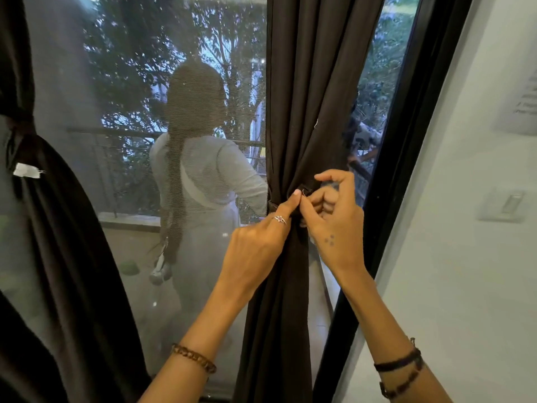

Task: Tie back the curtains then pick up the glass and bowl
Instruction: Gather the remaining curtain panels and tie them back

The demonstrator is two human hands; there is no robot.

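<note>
— So, what are we working with?

— Dark, soft cloth: the right curtain [302,112] hangs in long folds and is gathered into a narrow waist by a dark band [271,205]. The left curtain [58,228] is already cinched, with a small white tag [26,171] on it.

— How much room do we have?

— Little on the right: the curtain sits just beside the black frame [386,199], with a pale wall [479,257] and a switch [502,206] past it. To the left, the mesh screen [130,141] stands open between the curtains.

— And our hands?

— Our left hand [255,251], ringed, lies against the gather, forefinger stretched up, other fingers curled into the cloth and band. Our right hand [334,216] has its fingers curled, pinching the band's end at the gather. We cannot see the glass or bowl.
</note>
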